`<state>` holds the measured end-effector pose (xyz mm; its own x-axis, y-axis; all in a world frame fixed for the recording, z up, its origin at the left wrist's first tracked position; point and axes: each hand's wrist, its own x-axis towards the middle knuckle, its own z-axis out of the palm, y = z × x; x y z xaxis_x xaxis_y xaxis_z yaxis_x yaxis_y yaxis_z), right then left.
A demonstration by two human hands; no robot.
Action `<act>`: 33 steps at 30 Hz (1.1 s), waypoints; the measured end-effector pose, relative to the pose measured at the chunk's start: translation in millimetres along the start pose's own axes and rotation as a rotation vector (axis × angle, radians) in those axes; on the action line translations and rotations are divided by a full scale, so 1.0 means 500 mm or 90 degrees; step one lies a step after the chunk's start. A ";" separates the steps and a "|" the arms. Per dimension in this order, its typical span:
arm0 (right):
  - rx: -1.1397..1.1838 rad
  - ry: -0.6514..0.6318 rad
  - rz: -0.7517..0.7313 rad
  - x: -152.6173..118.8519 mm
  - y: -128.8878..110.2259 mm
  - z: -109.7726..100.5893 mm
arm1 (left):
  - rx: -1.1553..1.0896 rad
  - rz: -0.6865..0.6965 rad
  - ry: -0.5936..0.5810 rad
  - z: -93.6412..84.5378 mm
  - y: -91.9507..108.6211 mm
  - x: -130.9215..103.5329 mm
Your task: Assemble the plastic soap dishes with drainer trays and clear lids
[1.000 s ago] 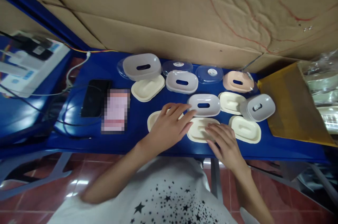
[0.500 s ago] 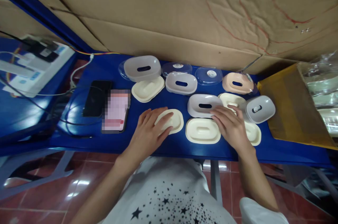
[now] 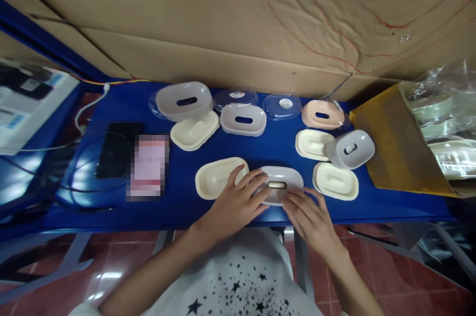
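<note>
A grey oval cover (image 3: 281, 175) with a slot lies near the table's front edge, and something cream shows through its slot. Both hands touch it: my left hand (image 3: 238, 202) at its left end, my right hand (image 3: 309, 214) at its lower right, each with fingers spread. Left of it a cream oval tray (image 3: 211, 179) lies partly behind my left fingers. Farther right are a cream tray (image 3: 335, 180), another cream tray (image 3: 312, 144) and a tilted grey cover (image 3: 355, 150). At the back stand a grey cover (image 3: 243, 119), a larger grey cover (image 3: 184, 101) over a cream tray (image 3: 195, 130), and a peach cover (image 3: 323, 114).
Clear lids (image 3: 281, 106) with round stickers lie along the cardboard wall (image 3: 186, 53). A phone (image 3: 148, 164) and a black device (image 3: 118, 150) with cables are at left. An open cardboard box (image 3: 397, 142) with plastic-wrapped items stands at right.
The grey cover has come toward the front edge, onto the place of a cream tray. My left hand has moved right from the left tray to the cover. The view has shifted.
</note>
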<state>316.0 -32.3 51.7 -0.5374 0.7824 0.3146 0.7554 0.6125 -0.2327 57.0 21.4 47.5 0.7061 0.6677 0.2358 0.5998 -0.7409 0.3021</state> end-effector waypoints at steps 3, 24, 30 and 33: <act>-0.007 0.013 -0.025 0.004 0.005 0.009 | 0.020 -0.004 0.026 0.013 0.008 -0.013; -0.094 -0.093 -0.022 0.403 0.316 0.025 | 0.101 -0.037 0.138 0.031 -0.035 -0.020; -0.081 -0.128 -0.053 0.400 0.332 0.028 | 0.079 -0.049 0.128 0.014 -0.042 -0.033; -0.069 -0.113 -0.019 0.381 0.325 0.001 | 0.045 -0.041 0.101 0.010 -0.035 -0.032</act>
<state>336.4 216.6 73.5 -0.6108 0.7772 0.1511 0.7687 0.6279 -0.1221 37.1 23.3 33.9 0.5998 0.7131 0.3629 0.6713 -0.6953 0.2568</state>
